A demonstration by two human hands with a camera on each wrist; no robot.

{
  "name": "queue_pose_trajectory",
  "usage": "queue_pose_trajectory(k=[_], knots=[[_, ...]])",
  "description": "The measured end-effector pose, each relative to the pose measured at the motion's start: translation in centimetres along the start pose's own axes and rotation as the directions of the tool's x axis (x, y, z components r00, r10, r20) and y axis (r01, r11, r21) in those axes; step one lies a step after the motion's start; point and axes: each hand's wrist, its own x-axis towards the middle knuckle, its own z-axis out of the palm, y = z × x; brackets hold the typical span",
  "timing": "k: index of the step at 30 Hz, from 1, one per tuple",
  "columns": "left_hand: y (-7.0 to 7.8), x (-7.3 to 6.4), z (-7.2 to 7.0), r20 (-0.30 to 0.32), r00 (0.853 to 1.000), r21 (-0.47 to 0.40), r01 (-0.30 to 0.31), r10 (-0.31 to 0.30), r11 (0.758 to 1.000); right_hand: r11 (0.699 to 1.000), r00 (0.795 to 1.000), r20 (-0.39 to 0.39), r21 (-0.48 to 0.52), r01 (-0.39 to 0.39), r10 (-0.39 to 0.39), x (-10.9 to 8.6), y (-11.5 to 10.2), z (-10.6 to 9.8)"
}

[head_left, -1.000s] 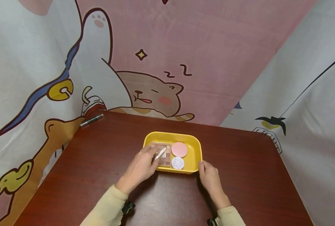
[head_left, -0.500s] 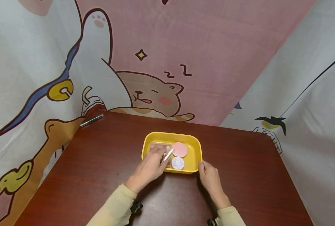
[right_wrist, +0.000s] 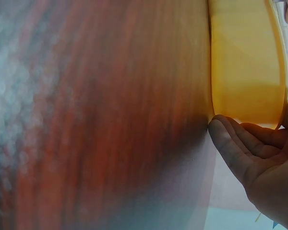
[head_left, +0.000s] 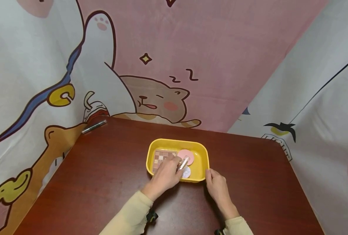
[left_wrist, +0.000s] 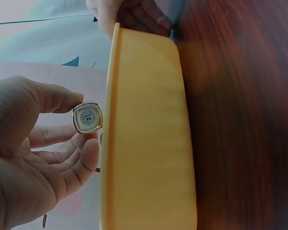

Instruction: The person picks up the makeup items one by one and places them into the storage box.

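My left hand (head_left: pixel 166 173) pinches a slim lipstick tube (head_left: pixel 184 163) between thumb and fingers, above the yellow tray (head_left: pixel 202 164). Its square, silvery end with a round label (left_wrist: pixel 88 118) faces the left wrist camera. Inside the tray, an eyeshadow palette (head_left: pixel 160 156) lies at the left, partly covered by that hand. A round pink case (head_left: pixel 186 153) and a smaller pale, patterned disc (head_left: pixel 187 173) lie to its right, both partly hidden by the tube. My right hand (head_left: pixel 218 186) grips the tray's front right corner, its fingers (right_wrist: pixel 225 134) against the outer wall.
A thin silvery, pen-like tube (head_left: pixel 94 126) lies at the far left corner of the dark red wooden table (head_left: pixel 109 169). A cartoon-printed cloth (head_left: pixel 221 65) hangs behind the table and along its sides.
My left hand has moved right with the lipstick tube, from over the palette to over the two round items, uncovering more of the palette. My right hand keeps its hold on the corner.
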Motion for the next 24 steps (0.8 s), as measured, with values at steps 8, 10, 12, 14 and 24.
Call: queue_pose_trajectory(k=[8, 10, 12, 14, 24], knots=[[0.5, 0.4, 1.2, 0.023, 0.999, -0.04, 0.04, -0.039, 0.998, 1.0, 0.999, -0.019, 0.0, 0.028, -0.028, -0.1, 0.1, 0.0], [0.7, 0.6, 1.3, 0.025, 0.999, -0.042, 0.047, -0.046, 0.998, 0.999, 0.999, -0.025, -0.002, 0.032, -0.032, -0.1, 0.1, 0.0], [0.8, 0.9, 1.5, 0.038, 0.997, -0.042, 0.062, -0.061, 0.997, 0.999, 0.999, -0.025, -0.003, 0.034, -0.034, 0.0, 0.1, 0.0], [0.9, 1.0, 1.6, 0.054, 0.996, -0.048, 0.08, -0.077, 0.996, 0.999, 0.999, -0.022, -0.002, 0.033, -0.033, -0.1, 0.1, 0.0], [1.1, 1.6, 2.6, 0.053, 0.994, -0.073, 0.094, -0.091, 0.993, 1.0, 1.0, -0.011, 0.0, 0.01, -0.01, -0.1, 0.0, 0.0]])
